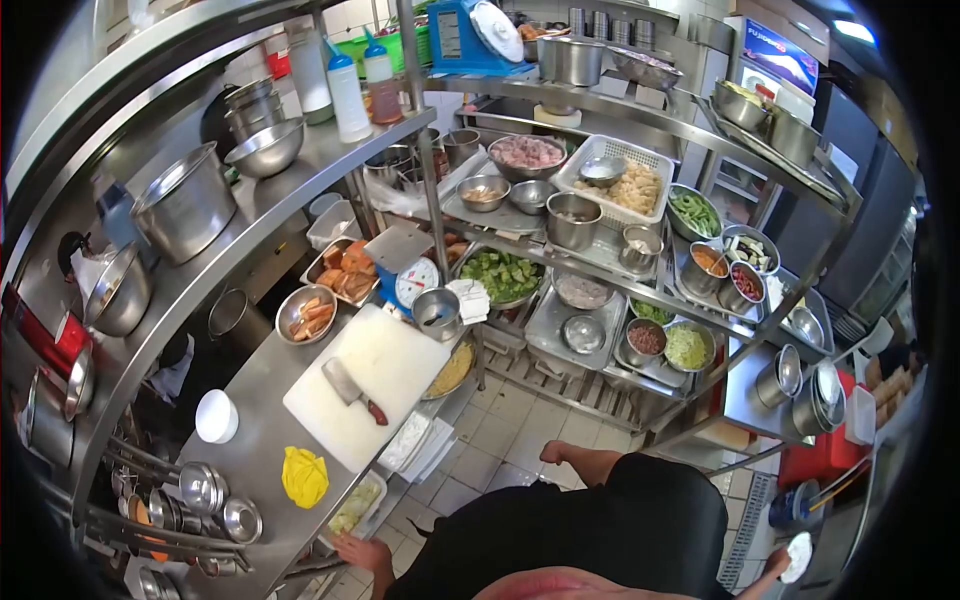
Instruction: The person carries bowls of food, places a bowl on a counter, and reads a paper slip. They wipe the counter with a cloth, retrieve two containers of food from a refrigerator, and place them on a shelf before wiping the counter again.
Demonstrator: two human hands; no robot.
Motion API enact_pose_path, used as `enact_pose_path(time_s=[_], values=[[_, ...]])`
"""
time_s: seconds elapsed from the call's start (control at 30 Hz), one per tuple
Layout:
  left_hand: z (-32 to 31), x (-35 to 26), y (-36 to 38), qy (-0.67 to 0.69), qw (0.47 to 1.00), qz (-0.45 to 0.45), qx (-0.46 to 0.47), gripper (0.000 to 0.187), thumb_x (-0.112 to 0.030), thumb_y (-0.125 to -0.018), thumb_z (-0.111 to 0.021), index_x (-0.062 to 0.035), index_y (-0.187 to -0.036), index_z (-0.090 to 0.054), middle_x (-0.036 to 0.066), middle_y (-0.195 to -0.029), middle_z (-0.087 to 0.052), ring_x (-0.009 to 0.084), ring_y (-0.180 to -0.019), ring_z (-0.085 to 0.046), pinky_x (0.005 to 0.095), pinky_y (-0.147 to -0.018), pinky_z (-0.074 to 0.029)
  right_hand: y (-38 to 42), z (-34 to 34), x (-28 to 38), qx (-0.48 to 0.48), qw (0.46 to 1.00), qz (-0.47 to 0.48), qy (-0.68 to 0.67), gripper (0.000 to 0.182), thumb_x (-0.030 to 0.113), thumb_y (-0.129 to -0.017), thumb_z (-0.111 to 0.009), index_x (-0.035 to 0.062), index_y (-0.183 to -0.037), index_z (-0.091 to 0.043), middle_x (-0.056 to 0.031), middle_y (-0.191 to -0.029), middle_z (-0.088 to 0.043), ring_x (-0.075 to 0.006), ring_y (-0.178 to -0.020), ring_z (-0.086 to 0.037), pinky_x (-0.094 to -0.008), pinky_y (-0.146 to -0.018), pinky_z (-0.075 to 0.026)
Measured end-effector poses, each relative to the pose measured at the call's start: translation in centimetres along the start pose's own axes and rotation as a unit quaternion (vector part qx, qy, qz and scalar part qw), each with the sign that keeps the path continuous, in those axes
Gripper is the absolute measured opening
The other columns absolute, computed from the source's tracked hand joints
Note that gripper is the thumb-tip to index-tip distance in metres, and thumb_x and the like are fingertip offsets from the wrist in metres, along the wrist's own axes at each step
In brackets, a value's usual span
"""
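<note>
My left hand [366,553] is low beside the prep table, its fingers apart and empty. Just ahead of it is a tub of pale chopped vegetable [356,505]. Out at the lower right, my right hand [776,566] grips a small white oval thing [796,557] whose kind I cannot make out. On the steel table [265,400] lies a white cutting board [345,425] with a cleaver [347,385] flat on it, its handle towards me. A crumpled yellow cloth [304,477] and a white bowl [217,416] sit left of the board.
Bowls of orange-red meat [307,313] and a dial scale [417,282] stand behind the board. Steel shelving ahead holds green vegetables [500,275], raw meat [528,152] and a white basket [625,210]. Squeeze bottles [347,92] line the upper shelf. Tiled floor [480,425] runs between.
</note>
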State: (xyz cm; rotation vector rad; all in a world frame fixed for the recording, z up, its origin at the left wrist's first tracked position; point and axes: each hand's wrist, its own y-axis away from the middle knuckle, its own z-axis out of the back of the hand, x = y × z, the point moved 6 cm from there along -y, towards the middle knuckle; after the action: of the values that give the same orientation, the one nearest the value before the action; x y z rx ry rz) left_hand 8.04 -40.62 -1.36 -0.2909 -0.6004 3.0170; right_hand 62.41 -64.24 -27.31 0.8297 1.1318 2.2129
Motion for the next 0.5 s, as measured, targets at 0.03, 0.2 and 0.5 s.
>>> enact_pose_path(time_s=[0.03,0.2,0.5], values=[[0.1,0.3,2.9,-0.026,1.000,0.010,0.005,0.081,-0.010,-0.061,-0.059,-0.0006,-0.136,-0.028,0.025,-0.145,-0.019,0.0439,-0.131,-0.021,0.0509,-0.109,-0.015,-0.6,0.6,-0.4,0.006,1.000,-0.007,-0.004,0.021,0.007,-0.071,-0.061,0.0056,-0.092,-0.065,-0.0152,-0.094,-0.064,-0.0272,-0.088,-0.064,-0.0397,-0.073,-0.053],[-1.1,-1.4,12.9,0.028,0.927,0.099,0.361,0.060,-0.010,-0.070,-0.055,0.0010,-0.126,-0.040,0.022,-0.126,-0.045,0.0352,-0.115,-0.045,0.0454,-0.096,-0.037,4.1,8.3,1.2,-0.122,0.976,0.182,-0.003,0.021,0.019,-0.073,-0.056,0.0050,-0.087,-0.063,-0.0179,-0.091,-0.063,-0.0333,-0.082,-0.061,-0.0428,-0.072,-0.050],[-8.0,-4.6,17.7,0.193,0.776,0.069,0.597,0.047,-0.011,-0.073,-0.054,0.0020,-0.118,-0.047,0.019,-0.111,-0.056,0.0296,-0.100,-0.055,0.0409,-0.084,-0.045,56.0,58.4,20.6,-0.829,0.367,0.422,0.019,0.020,0.008,-0.078,-0.057,0.0029,-0.097,-0.056,-0.0179,-0.087,-0.054,-0.0350,-0.082,-0.054,-0.0414,-0.072,-0.045]])
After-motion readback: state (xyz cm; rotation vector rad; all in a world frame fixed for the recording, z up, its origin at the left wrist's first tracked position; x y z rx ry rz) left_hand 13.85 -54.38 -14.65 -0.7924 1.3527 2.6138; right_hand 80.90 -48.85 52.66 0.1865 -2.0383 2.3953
